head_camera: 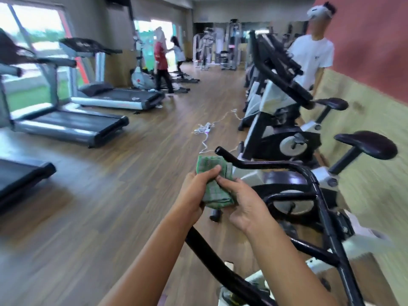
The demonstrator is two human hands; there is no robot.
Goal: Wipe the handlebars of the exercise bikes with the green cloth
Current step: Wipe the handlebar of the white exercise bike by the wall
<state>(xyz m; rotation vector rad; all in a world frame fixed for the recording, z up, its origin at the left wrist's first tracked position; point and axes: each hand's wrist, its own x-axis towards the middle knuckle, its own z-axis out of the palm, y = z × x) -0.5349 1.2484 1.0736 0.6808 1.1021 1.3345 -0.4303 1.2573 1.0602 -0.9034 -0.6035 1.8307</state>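
A folded green cloth [210, 173] is held between both hands in the middle of the head view. My left hand [194, 193] grips its left side, thumb on top. My right hand [245, 206] pinches its lower right edge. The cloth sits just left of the black handlebar [260, 164] of the nearest exercise bike, close to the bar's upturned end, and seems not to touch it. A second black bar [212, 261] of the same bike passes under my forearms. More exercise bikes [278, 120] line the right wall.
Treadmills [72, 127] stand along the windows on the left. A white power strip and cable [205, 129] lie on the wooden floor ahead. A person in a white shirt [311, 58] stands by the far bikes; others are at the back.
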